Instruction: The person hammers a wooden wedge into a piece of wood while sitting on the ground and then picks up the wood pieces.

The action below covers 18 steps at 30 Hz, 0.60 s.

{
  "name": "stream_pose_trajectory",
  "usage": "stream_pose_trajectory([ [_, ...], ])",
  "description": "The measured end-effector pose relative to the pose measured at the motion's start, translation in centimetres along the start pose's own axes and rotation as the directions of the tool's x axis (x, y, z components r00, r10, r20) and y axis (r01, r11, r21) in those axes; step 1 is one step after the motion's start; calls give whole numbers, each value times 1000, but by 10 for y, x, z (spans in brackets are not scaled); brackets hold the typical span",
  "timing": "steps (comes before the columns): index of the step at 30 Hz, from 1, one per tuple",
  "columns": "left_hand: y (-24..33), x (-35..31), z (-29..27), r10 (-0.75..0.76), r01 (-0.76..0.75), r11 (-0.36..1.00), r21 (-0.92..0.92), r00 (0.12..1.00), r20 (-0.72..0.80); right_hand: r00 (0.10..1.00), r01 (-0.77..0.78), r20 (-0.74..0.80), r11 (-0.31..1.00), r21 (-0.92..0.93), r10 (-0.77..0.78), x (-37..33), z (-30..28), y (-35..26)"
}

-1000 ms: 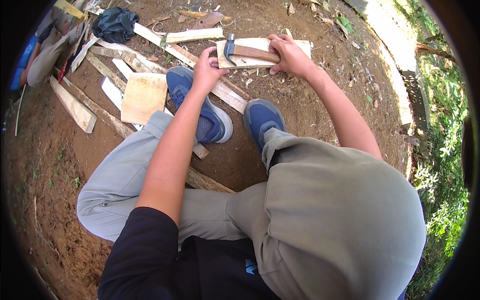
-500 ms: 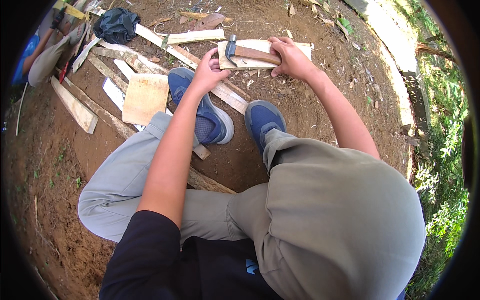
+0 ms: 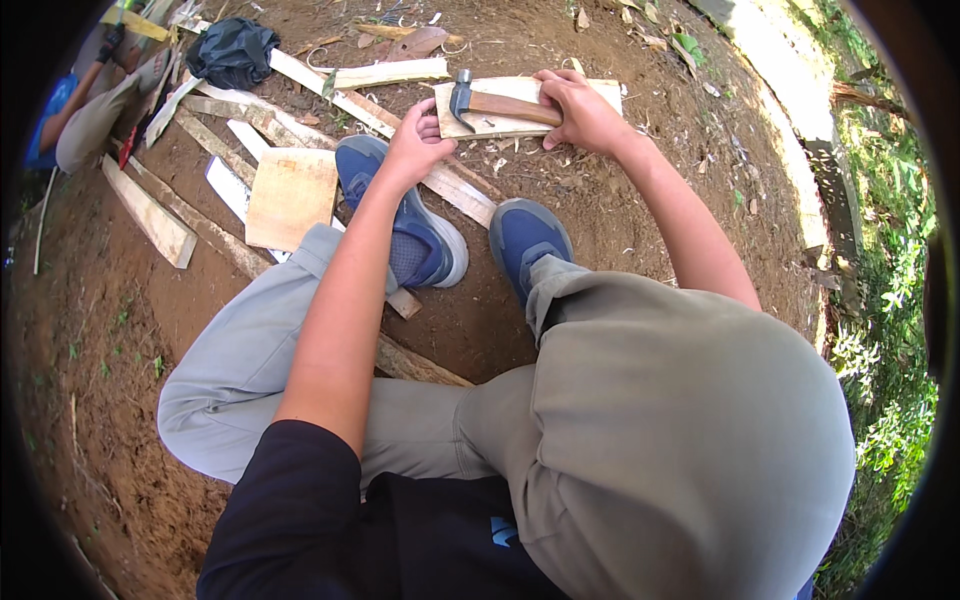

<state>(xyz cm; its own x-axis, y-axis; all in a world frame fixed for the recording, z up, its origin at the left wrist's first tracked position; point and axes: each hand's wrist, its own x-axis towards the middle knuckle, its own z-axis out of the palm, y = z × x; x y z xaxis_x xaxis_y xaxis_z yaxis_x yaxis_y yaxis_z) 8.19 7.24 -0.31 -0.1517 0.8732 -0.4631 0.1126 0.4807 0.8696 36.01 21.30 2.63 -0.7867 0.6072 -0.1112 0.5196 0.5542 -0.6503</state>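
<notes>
The thumb and fingers of the right hand (image 3: 583,118) spanned the board (image 3: 512,88), forefinger by its far edge and thumb by its near one, with the end of the hammer (image 3: 505,107) between them; how tightly they were clamped I could not tell. The left hand (image 3: 412,150) had its thumb and fingers apart, its fingers bent at the board's left end, and I could not tell whether they touched it.

The hammer lay on its side on top of the board, its dark metal claw head toward the left hand and its smooth reddish-brown wooden handle running to the right hand. The board was pale, flat and oblong, resting on the brown soil (image 3: 730,200).

There were one hammer and one board under it. Nearer the body were two blue shoes (image 3: 530,240) with grey toes. Further left lay one squarish piece of wood (image 3: 290,198), then one black bag (image 3: 232,52) among scattered strips of wood (image 3: 148,210), too overlapped to count. At the upper left sat one other person (image 3: 95,125), partly in view
</notes>
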Motion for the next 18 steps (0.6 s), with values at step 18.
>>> stream_pose_trajectory([
  [18, -11, 6, -3, -13, 15, 1000, 16, 997, -74, 984, -141, -102, 989, 39, 145, -18, -43, -47],
])
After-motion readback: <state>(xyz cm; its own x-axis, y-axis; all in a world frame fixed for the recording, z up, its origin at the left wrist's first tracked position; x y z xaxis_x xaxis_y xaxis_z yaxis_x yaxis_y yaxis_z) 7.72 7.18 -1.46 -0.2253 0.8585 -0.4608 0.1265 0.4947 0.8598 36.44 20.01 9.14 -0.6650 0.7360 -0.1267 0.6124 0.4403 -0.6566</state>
